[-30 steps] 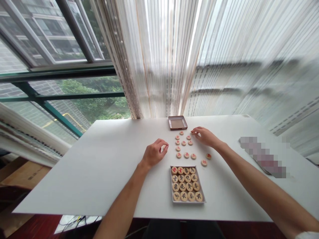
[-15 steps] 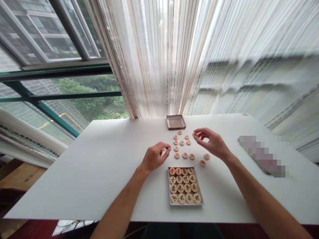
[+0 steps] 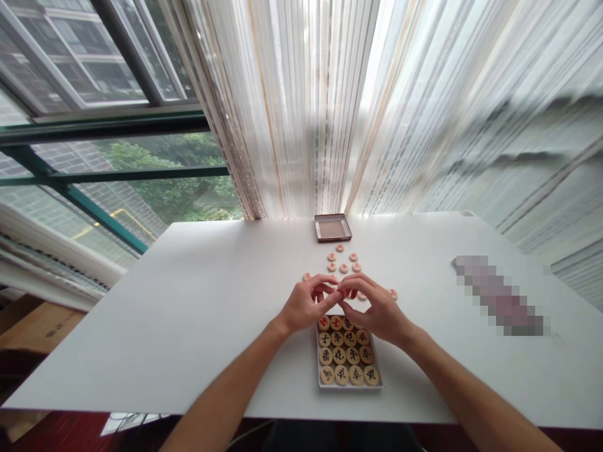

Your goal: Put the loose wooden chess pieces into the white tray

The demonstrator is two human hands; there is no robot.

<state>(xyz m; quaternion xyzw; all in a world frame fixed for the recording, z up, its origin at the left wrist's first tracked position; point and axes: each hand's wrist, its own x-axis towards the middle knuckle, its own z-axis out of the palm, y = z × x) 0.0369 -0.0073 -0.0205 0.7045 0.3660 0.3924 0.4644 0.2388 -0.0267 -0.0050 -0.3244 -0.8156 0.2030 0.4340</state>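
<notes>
My left hand (image 3: 306,306) and my right hand (image 3: 379,314) meet fingertip to fingertip just above the far edge of a white tray (image 3: 319,384). Round wooden chess pieces with black and red characters (image 3: 346,356) fill the tray in rows. Both hands are pinched, and what sits between the fingertips is hidden. Several loose pieces with red characters (image 3: 343,267) lie on the white table (image 3: 211,314) just beyond the hands. One piece (image 3: 306,276) lies to their left and another (image 3: 392,293) to their right.
A small brown-rimmed box lid (image 3: 332,227) lies at the table's far edge by the striped curtain (image 3: 330,107). A blurred-out object (image 3: 499,295) rests on the right of the table. A window (image 3: 108,157) is at the left.
My right hand lifted from the loose pieces with its fingers pinched and came back toward the tray. My left hand shifted right to meet it. A piece now shows where the left hand was.
</notes>
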